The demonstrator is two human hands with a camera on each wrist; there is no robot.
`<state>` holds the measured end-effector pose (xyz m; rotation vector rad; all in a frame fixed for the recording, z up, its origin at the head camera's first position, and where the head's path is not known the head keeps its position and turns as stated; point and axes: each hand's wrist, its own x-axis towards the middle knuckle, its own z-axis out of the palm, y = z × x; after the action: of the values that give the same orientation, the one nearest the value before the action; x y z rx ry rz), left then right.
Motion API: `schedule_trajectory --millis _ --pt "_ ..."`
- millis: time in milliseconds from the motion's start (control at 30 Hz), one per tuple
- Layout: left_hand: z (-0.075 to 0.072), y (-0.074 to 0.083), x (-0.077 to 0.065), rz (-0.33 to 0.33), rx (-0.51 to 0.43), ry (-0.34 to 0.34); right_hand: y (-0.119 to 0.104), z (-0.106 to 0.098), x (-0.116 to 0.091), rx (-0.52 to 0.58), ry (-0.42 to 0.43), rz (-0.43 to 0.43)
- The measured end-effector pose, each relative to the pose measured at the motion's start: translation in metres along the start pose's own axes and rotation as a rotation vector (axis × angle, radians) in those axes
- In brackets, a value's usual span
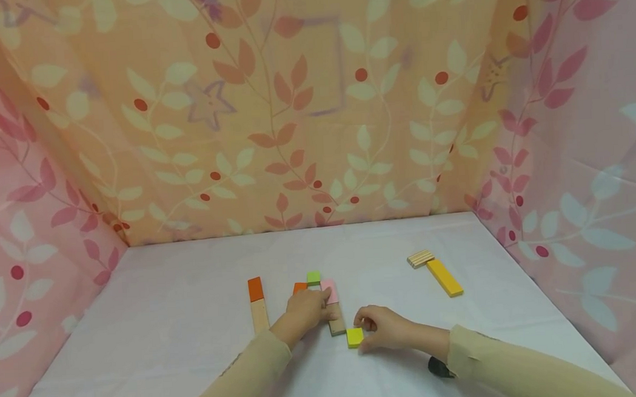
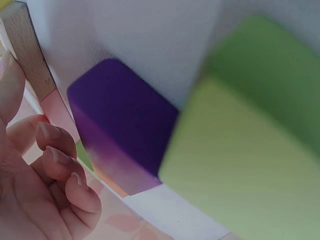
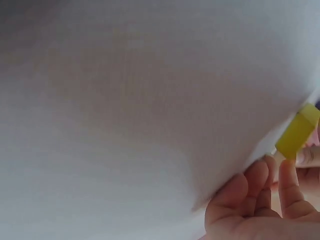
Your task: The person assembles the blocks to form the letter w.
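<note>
My left hand reaches over a row of blocks, its index fingertip on a pink block and its thumb on a plain wooden block. Its other fingers are curled in, as the left wrist view shows. A small yellow block sits at the near right end of the wooden one. Thumb and index of my right hand pinch the yellow block at its near and far edges. Just beyond my left hand are a green block and an orange block, the latter partly hidden.
On the left, an orange-red block meets a pale wooden block. A striped wooden block and a long amber block lie back right. A purple block and a pale green block are close to my left wrist. Patterned curtains enclose the table.
</note>
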<state>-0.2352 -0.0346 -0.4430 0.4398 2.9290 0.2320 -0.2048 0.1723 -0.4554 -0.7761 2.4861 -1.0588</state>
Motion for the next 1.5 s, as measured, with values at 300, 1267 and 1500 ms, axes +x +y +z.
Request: schedule_trajectory --millis 300,1267,1500 --pt "0.002 0.0 0.0 -0.008 -0.001 -0.003 0.014 -0.021 -0.018 0.0 0.067 0.047" --pt "-0.002 -0.003 -0.004 0.012 -0.053 0.035 0.077 -0.11 -0.072 -0.143 0.447 0.314" --pt "0.0 -0.005 -0.002 -0.001 -0.081 0.013 0.104 -0.118 -0.078 -0.159 0.398 0.379"
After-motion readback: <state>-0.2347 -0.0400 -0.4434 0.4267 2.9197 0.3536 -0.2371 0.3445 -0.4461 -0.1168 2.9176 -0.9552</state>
